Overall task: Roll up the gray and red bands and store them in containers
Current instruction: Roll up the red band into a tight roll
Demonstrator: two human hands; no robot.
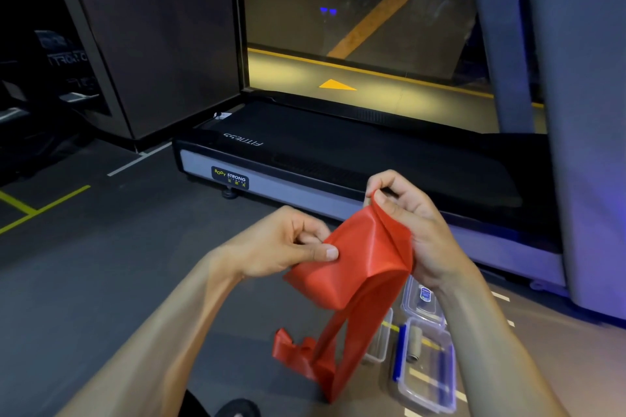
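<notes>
Both my hands hold the red band (355,264) up in front of me. My left hand (288,247) pinches its left edge between thumb and fingers. My right hand (410,217) pinches the folded top corner. The rest of the band hangs down and crumples on the floor. Below on the floor lies a clear container (428,366) with a blue clip, and a rolled gray band (415,344) lies inside it. A second clear container (381,338) stands partly hidden behind the hanging band. A clear lid (423,298) with a label lies beside my right wrist.
A black treadmill (338,159) marked Body Strong stands just beyond my hands. A grey pillar (582,112) rises at the right. The dark floor (101,264) has yellow and white lines. A dark shoe (237,408) shows at the bottom edge.
</notes>
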